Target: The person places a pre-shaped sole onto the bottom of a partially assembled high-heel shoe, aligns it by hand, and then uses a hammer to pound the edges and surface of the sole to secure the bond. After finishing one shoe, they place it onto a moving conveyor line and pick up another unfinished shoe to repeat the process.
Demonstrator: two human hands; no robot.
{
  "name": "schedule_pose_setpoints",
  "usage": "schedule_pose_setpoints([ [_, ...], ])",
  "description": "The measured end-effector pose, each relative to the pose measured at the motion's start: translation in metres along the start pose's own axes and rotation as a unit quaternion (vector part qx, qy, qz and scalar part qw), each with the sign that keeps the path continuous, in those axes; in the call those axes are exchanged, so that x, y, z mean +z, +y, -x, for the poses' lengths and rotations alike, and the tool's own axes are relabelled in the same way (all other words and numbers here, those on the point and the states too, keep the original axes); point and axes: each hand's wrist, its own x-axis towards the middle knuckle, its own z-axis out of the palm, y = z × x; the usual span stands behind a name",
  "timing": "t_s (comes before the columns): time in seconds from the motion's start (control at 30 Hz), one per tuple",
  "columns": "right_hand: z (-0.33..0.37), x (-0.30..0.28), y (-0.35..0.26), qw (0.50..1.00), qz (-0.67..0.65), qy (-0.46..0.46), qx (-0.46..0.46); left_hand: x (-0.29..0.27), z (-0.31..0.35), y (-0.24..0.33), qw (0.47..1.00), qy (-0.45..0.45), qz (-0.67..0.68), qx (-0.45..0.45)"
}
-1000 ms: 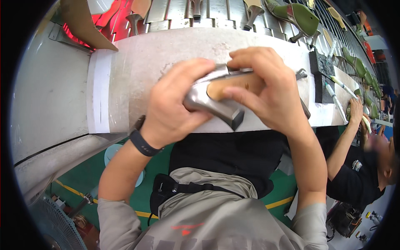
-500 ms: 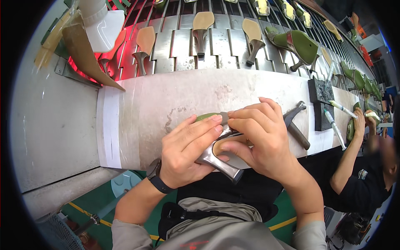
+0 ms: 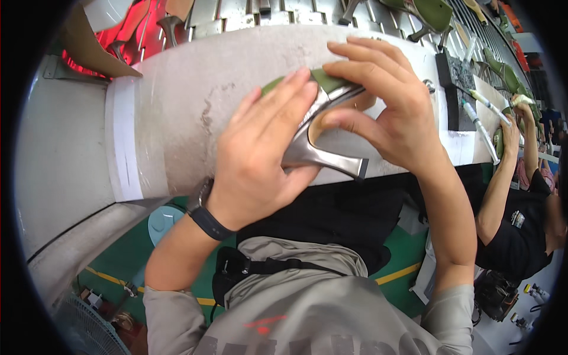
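Note:
Between my two hands, a green high-heeled shoe (image 3: 331,78) is held over the bench, its tan outsole turned partly toward me. Its metallic grey heel (image 3: 328,155) sticks out to the right below my hands, ending in a dark tip. My left hand (image 3: 260,145) wraps the heel end, with its fingers lying across the upper. On the other side, my right hand (image 3: 387,97) grips the front part, fingers over the green upper and thumb near the sole. My fingers cover much of the upper.
Beyond the pale bench (image 3: 183,112) runs a slatted metal conveyor (image 3: 284,19) carrying shoes and heeled soles. At right are a dark block (image 3: 452,89), syringes (image 3: 480,130) and a hammer head (image 3: 428,86). A co-worker's arm (image 3: 500,171) reaches in there. A bent brown sheet (image 3: 97,44) stands at left.
My view has tilted, so the bench and conveyor sit higher. Both hands have risen in the picture with the shoe, whose heel now points more to the right. My right fingers are more spread.

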Motion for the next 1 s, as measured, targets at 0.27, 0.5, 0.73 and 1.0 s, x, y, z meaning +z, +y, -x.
schedule_pose_setpoints([
  [0.27, 0.006, 0.01, 0.01, 0.997, -0.014, 0.049, -0.057, 0.005, 0.002, -0.002, 0.999, -0.017, -0.037, 0.021],
  [0.5, 0.013, 0.013, 0.016, 0.997, -0.016, 0.056, -0.047, 0.008, 0.0, 0.0, 0.998, -0.032, -0.055, 0.025],
  [0.73, 0.013, 0.01, 0.01, 0.998, -0.044, 0.041, -0.024, 0.012, 0.005, -0.003, 0.998, -0.032, -0.056, 0.029],
  [1.0, 0.023, 0.002, 0.004, 0.999, -0.041, 0.005, -0.031, -0.009, -0.009, -0.006, 0.991, -0.109, 0.08, -0.025],
])
